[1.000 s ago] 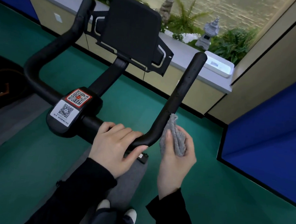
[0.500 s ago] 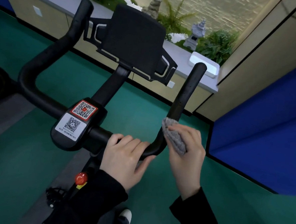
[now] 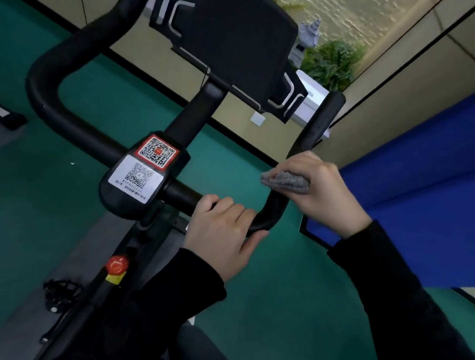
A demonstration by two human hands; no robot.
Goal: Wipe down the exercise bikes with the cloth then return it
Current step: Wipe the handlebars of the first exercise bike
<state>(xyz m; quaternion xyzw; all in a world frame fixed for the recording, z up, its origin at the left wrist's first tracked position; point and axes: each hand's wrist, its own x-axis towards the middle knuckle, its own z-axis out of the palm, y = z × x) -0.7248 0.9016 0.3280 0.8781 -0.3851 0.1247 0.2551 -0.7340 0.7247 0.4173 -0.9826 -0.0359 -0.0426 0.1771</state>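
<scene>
Head view: looks down over a bike's handlebar (image 3: 75, 131) at two hands in black sleeves.
Room: green floor (image 3: 264, 306), a grey mat (image 3: 33, 223) under the bike, a blue panel (image 3: 424, 191) at right, a beige wall with a ledge (image 3: 311, 92) behind.
Beyond the ledge: plants (image 3: 332, 63) and a small stone lantern (image 3: 309, 39).
Cloth (image 3: 286, 180): grey, nubbly, bunched into folds, pressed on the right arm of the handlebar just above its bend.
Right hand (image 3: 321, 193): grip curled over the cloth, pinching it against the bar; fingertips are hidden behind the bar.
Left hand (image 3: 222, 234): grip wrapped shut around the bar at the bend, thumb underneath, just beside the right hand but not touching it.
Bike: black, with a central housing (image 3: 138, 185) carrying a red-framed QR sticker (image 3: 157, 152) above a white one (image 3: 136, 177).
Screen mount (image 3: 239, 40): dark, seen from behind, rising on a post from the housing.
Below: a red knob (image 3: 117, 265) on the frame and a pedal (image 3: 59, 294) at lower left.
Blocking: the screen mount hides part of the ledge; the sleeves cover the frame's lower part.
</scene>
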